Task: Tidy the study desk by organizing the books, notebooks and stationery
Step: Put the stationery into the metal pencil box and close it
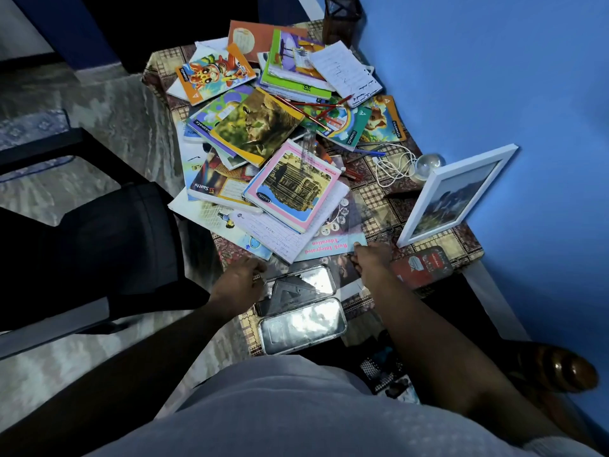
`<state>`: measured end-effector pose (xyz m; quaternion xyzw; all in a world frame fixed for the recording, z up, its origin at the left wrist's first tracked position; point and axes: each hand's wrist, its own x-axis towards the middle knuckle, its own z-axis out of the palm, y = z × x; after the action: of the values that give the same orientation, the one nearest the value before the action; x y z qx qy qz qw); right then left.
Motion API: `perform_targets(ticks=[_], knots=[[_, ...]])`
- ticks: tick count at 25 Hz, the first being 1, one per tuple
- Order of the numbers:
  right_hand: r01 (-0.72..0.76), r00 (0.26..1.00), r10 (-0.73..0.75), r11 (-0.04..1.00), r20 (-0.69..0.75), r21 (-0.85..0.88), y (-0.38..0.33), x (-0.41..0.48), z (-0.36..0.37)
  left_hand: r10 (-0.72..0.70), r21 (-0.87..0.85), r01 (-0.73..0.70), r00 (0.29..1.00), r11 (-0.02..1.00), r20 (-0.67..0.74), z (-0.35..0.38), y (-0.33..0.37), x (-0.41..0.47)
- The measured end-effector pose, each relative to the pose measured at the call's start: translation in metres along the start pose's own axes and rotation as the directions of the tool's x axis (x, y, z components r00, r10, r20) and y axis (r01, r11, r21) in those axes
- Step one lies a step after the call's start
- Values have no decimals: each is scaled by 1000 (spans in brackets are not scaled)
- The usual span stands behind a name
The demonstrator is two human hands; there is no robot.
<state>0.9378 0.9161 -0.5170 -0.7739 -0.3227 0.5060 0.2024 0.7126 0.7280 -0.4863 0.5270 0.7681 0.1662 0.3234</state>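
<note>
Starting from the biggest thing, your desk (425,206) with its checked cloth is buried under a loose heap of notebooks (263,133), fanned out and overlapping from the far edge down to the near one, so the sorting has barely begun. A white picture frame (458,192) leans against the blue wall on the right, well apart from the heap. Nearest you lies an open metal geometry box (301,305), its two halves side by side, with a set square (290,288) resting in the far half. A red tin (421,265) sits just beside your right forearm. Loose pencils (316,110) lie across the notebooks further back, and a dark pen holder (341,21) stands in the far corner.

Your left hand (239,282) rests at the left end of the box, fingers curled at its rim; whether it grips anything I cannot tell. Your right hand (370,258) reaches to the corner of the pink-lettered book (333,245), fingers touching it but not visibly clamped.

You seem to be on the stationery step; next, gather the instruments into the box and close it before stacking the books
</note>
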Motion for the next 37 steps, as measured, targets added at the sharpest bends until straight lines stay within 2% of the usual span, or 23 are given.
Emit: perform_targets(ticks=[4,8,10,12,14,16,18,21,25,28,32,34,37], knots=[[-54,999,54,997,-4,48,-4,-13,-9,-24,-37,22,998,999,-53,-4,-1,-4],[39,998,-28,972,-49,234,-3,-39,-18,-73,-53,71,996,996,-44,-5,-4,-6],[-18,1000,20,951,-5,308,8,-47,-23,-73,-63,70,996,996,-44,-5,-6,-6],[-125,990,97,936,100,328,22,-55,-29,-67,-85,63,997,994,-48,-3,-9,-6],[-71,984,14,946,179,316,35,-61,-36,-69,-141,65,997,988,-24,-1,-14,-9],[126,954,-183,963,236,239,36,-70,-43,-74,-199,75,997,977,14,0,-19,-12],[307,876,-327,945,354,112,31,-75,-45,-87,-234,93,996,968,36,-1,-20,-13],[498,744,-386,865,546,-68,24,-75,-40,-117,-231,129,991,964,66,-6,-14,-13],[627,660,-380,754,649,-196,32,-71,-30,-189,-141,208,972,968,139,-8,-12,-17],[652,646,-378,725,663,-222,39,-68,-28,-237,-124,257,959,959,152,-6,-9,-18],[668,669,-392,690,632,-278,43,-70,-26,-226,-68,240,960,968,166,-7,6,-22],[696,687,-407,605,602,-386,40,-77,-25,-220,14,221,962,975,159,-8,11,-21],[683,729,-434,419,530,-597,30,-88,-26,-238,75,230,963,970,126,-6,11,-20]])
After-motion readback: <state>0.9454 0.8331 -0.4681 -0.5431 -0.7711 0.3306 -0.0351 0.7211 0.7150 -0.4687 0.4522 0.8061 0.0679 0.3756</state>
